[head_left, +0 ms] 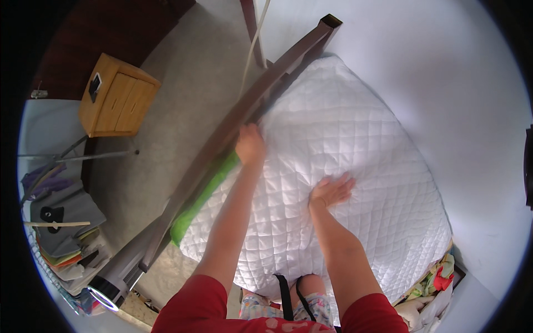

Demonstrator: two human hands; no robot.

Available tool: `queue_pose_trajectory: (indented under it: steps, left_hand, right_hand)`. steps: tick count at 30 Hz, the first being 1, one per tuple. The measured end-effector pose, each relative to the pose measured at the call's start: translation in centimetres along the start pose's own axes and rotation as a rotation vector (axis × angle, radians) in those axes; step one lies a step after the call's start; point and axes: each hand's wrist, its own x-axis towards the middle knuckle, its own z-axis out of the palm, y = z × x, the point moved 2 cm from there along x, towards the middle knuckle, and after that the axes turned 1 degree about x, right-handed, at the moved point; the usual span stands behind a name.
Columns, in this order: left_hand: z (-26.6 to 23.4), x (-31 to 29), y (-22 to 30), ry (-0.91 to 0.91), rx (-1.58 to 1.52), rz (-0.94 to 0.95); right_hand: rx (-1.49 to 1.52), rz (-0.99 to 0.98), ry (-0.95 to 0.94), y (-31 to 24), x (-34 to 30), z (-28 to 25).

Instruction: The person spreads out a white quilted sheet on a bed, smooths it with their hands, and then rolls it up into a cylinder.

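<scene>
A white quilted mattress pad (311,139) covers the bed in front of me, with small wrinkles across its surface. My left hand (251,145) is at the pad's left edge beside the brown bed rail (222,130); its fingers are curled over the edge, their tips hidden. Along that edge, nearer to me, a bright green strip (205,194) shows between pad and rail. Toward the middle of the bed, my right hand (333,190) lies palm down on the pad, fingers spread, holding nothing.
A wooden cabinet (119,100) stands on the grey floor at the far left. Hanging clothes (66,222) fill the near left, with a grey and black cylindrical appliance (119,277) close by. White wall (444,83) borders the right side; crumpled fabrics (438,283) lie at the near right corner.
</scene>
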Motion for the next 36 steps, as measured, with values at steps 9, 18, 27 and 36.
queue_pose_trajectory:
  steps: [9,18,27,36]
  left_hand:
    - [-5.0,-9.4,-8.2,-0.242,-0.053,-0.192]
    - [-2.8,-8.4,-13.1,-0.025,-0.383,-0.157]
    - [-3.4,-9.4,-11.4,0.294,-0.376,-0.287]
    - [-3.3,-28.7,-7.6,-0.456,-0.042,0.373]
  right_hand:
    - [-0.034,0.009,-0.039,0.1,0.0,0.3]
    - [-0.076,-0.046,0.083,0.4,0.1,0.8]
    - [-0.044,0.05,-0.021,-0.1,0.3,-0.2]
    - [-0.068,0.083,-0.025,-0.6,0.5,-0.4]
